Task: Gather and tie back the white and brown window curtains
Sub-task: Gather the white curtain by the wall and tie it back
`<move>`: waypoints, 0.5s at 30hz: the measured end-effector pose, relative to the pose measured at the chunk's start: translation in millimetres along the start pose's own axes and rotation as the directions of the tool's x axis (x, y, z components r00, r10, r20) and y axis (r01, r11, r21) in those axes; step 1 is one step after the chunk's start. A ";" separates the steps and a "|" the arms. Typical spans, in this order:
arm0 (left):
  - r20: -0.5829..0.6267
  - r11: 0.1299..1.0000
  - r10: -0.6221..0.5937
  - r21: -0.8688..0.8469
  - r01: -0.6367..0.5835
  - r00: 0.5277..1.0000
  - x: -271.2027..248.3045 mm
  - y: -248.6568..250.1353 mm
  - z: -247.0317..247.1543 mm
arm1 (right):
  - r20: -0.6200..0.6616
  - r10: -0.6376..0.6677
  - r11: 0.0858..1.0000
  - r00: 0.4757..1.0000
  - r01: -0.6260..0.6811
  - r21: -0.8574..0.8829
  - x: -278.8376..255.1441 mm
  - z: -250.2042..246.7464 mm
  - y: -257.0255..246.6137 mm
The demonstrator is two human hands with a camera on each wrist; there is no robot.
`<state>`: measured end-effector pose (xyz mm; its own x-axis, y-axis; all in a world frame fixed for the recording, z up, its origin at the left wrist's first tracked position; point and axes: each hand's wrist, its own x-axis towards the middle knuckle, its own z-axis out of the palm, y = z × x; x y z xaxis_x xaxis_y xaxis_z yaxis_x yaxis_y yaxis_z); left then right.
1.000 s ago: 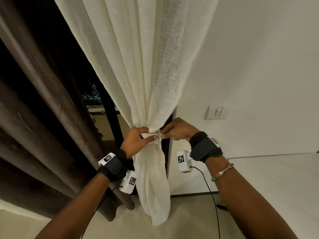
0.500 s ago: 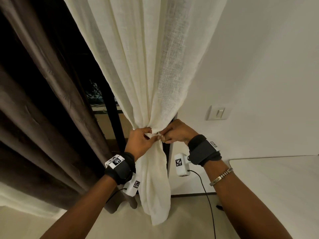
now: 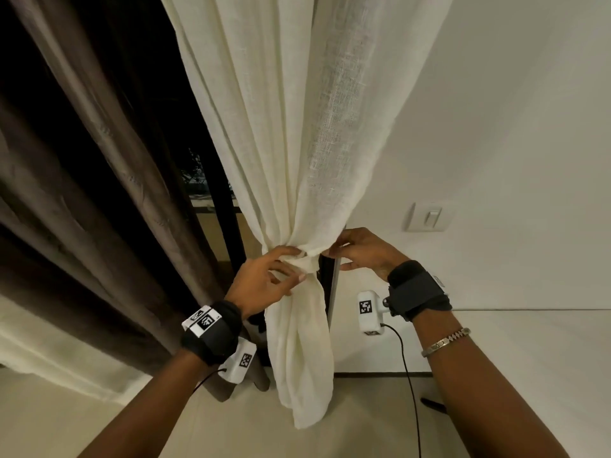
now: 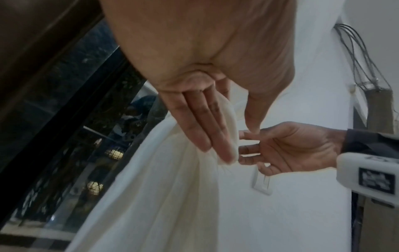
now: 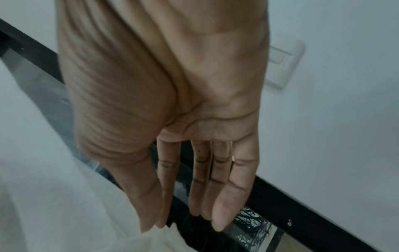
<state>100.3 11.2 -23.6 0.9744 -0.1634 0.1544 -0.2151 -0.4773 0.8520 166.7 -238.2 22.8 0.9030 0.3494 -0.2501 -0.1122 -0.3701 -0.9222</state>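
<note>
At the knot (image 3: 305,259) cinching the white curtain (image 3: 297,143), I see my left hand (image 3: 264,279) with straight fingers (image 4: 207,129) laid flat on the fabric. My right hand (image 3: 360,252) sits just beside it, fingers loosely extended. Brown curtain (image 3: 82,193) hangs left; wall switch (image 3: 428,217) right. No legible writing.

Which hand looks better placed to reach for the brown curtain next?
Probably the left hand: the brown curtain hangs on its side, while the right hand is beyond the white curtain.
</note>
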 end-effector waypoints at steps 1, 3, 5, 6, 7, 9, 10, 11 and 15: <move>-0.061 0.996 0.060 0.073 -0.055 0.996 -4.6 1.2 -1.4 | -0.015 -0.023 1.000 1.000 0.023 0.010 -0.3 0.9 -2.3; -0.238 0.975 0.188 0.166 -0.151 0.953 -10.0 2.3 -2.8 | -0.001 -0.059 0.998 0.998 0.059 0.022 2.8 2.6 -7.2; -0.393 0.979 0.202 0.105 -0.174 0.897 -7.9 2.0 -7.2 | 0.052 -0.061 0.998 0.997 0.063 -0.030 2.0 6.0 -11.0; -0.451 0.987 0.157 0.060 -0.146 0.879 -5.5 1.0 -10.3 | 0.101 -0.052 0.994 0.994 0.061 -0.089 1.9 7.4 -11.5; -0.485 0.993 0.114 0.032 -0.113 0.867 -3.7 -1.3 -12.9 | 0.159 -0.041 0.986 0.986 0.065 -0.150 1.1 9.3 -11.4; -0.471 0.999 0.043 0.026 -0.034 0.881 -3.6 -8.0 -18.1 | 0.219 -0.042 0.976 0.975 0.087 -0.199 -1.1 15.2 -6.3; -0.438 1.000 0.005 0.028 0.008 0.899 -6.0 -12.9 -20.1 | 0.183 -0.055 0.979 0.981 0.089 -0.183 -3.2 19.5 -2.6; -0.393 0.999 -0.029 0.020 0.040 0.919 -9.1 -15.5 -20.2 | 0.112 -0.065 0.985 0.992 0.082 -0.150 -7.6 22.5 1.6; -0.242 0.994 -0.082 -0.084 0.064 0.967 -29.3 -16.6 -13.2 | 0.282 0.005 0.985 0.959 0.044 -0.168 -27.0 46.8 19.0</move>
<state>76.2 35.3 -35.7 0.9755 0.0904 0.2003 -0.1464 -0.4123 0.8992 120.8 -214.4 -1.8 0.7488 0.5761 -0.3279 -0.0010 -0.4937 -0.8696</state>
